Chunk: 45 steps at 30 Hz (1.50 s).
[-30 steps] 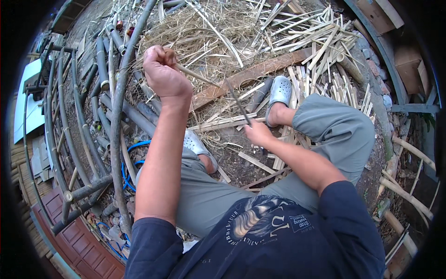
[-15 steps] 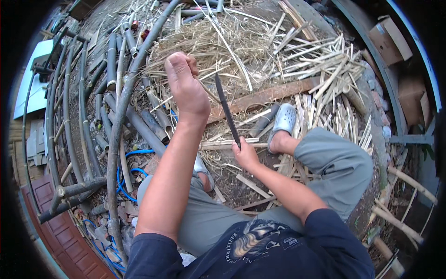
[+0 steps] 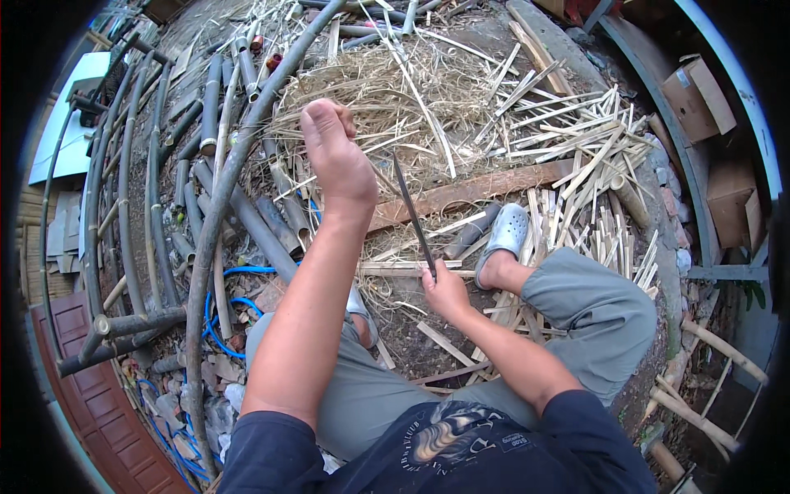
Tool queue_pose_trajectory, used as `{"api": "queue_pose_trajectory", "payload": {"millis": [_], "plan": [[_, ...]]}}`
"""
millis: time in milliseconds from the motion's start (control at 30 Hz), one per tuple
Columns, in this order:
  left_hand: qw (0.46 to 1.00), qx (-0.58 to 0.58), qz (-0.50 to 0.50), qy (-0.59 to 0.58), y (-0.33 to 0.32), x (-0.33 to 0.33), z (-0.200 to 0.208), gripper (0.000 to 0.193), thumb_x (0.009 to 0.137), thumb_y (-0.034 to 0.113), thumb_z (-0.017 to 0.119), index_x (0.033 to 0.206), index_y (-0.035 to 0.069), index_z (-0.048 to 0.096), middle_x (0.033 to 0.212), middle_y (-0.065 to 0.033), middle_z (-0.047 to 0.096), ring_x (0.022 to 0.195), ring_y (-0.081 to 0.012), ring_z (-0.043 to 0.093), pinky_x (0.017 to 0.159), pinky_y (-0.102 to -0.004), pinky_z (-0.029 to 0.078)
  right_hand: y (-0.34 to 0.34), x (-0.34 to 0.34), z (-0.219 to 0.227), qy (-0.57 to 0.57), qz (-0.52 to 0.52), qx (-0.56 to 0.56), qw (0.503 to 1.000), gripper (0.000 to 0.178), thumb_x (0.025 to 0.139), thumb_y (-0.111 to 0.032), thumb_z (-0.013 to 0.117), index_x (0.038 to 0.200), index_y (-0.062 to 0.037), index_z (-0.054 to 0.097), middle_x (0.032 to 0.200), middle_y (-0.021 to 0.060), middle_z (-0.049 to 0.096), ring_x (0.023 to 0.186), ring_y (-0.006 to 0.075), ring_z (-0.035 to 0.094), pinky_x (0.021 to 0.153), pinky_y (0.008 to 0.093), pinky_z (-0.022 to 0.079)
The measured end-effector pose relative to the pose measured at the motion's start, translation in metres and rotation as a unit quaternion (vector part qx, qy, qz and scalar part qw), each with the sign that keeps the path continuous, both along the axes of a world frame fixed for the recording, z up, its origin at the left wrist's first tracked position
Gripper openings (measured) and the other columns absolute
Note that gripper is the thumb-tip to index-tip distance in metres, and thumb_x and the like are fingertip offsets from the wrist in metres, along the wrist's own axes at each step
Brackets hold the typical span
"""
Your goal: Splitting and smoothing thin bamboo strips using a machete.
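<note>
My left hand is raised in front of me, fingers curled into a fist. A thin bamboo strip comes out from the fist on its right side; the rest of it is hidden by the hand. Lower and to the right, my right hand grips the handle end of a long dark knife. The blade points up and away, its tip close to the strip and just right of my left wrist. Beyond both hands lies a heap of fine pale shavings.
A brown wooden plank lies across the ground ahead. Split bamboo strips are piled at the right. Bamboo poles and a pole frame stand left, with a blue hose. Cardboard boxes sit far right.
The view has shifted slightly, so the surroundings sit a little lower. My right hand and the knife have moved slightly right and nearer to me; my left fist stays raised.
</note>
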State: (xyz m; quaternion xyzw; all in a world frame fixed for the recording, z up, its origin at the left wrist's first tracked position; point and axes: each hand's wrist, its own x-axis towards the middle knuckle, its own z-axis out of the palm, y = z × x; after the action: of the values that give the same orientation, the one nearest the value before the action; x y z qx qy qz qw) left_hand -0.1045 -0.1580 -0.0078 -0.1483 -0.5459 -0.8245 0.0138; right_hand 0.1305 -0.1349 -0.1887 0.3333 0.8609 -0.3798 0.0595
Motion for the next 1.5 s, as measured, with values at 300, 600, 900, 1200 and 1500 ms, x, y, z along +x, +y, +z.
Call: {"api": "queue_pose_trajectory", "payload": {"millis": [300,600,900,1200,1500], "plan": [[1.0,0.014,0.007,0.006,-0.009,0.003,0.004,0.038,0.105,0.045,0.035,0.087,0.012,0.043,0.076,0.0012,0.038,0.07,-0.01,0.033,0.066,-0.0257,0.03,-0.01,-0.019,0.023,0.149,-0.068,0.003,0.986,0.027,0.096,-0.031,0.053,0.102,-0.0047,0.048,0.072,0.0259,0.062,0.072,0.0477,0.062,0.064,0.0562,0.046],[1.0,-0.003,0.012,-0.019,-0.011,0.003,0.001,0.041,0.104,0.047,0.035,0.089,0.01,0.045,0.08,0.0015,0.04,0.073,-0.0096,0.035,0.069,-0.0266,0.032,-0.021,-0.013,0.011,0.026,-0.053,-0.02,0.998,0.029,0.095,-0.034,0.052,0.1,-0.0062,0.047,0.075,0.0269,0.063,0.074,0.0484,0.062,0.065,0.0576,0.046],[1.0,0.002,-0.001,0.02,0.001,0.012,-0.001,0.04,0.104,0.045,0.035,0.092,0.009,0.045,0.083,0.001,0.04,0.077,-0.0099,0.036,0.076,-0.0266,0.036,-0.004,-0.007,-0.048,-0.091,0.002,0.044,0.995,0.036,0.098,-0.037,0.048,0.104,-0.0018,0.045,0.079,0.0265,0.065,0.077,0.0474,0.063,0.069,0.0572,0.048],[0.998,-0.048,0.018,0.047,-0.001,0.013,0.0,0.03,0.106,0.034,0.038,0.09,0.009,0.046,0.08,0.0005,0.04,0.074,-0.0093,0.037,0.07,-0.0281,0.036,0.012,0.003,-0.07,-0.037,-0.038,-0.072,0.996,0.034,0.096,-0.037,0.05,0.108,-0.005,0.049,0.084,0.0266,0.063,0.079,0.0432,0.063,0.072,0.0519,0.047],[0.988,-0.051,-0.077,0.125,0.045,0.074,0.005,0.037,0.097,0.038,0.054,0.088,0.003,0.049,0.079,-0.0154,0.052,0.074,-0.0325,0.053,0.072,-0.0429,0.043,0.084,-0.003,0.072,-0.134,-0.1,-0.398,0.902,0.038,0.094,-0.03,0.056,0.123,-0.0078,0.046,0.064,0.0039,0.051,0.044,0.0132,0.048,0.036,0.0283,0.041]]}}
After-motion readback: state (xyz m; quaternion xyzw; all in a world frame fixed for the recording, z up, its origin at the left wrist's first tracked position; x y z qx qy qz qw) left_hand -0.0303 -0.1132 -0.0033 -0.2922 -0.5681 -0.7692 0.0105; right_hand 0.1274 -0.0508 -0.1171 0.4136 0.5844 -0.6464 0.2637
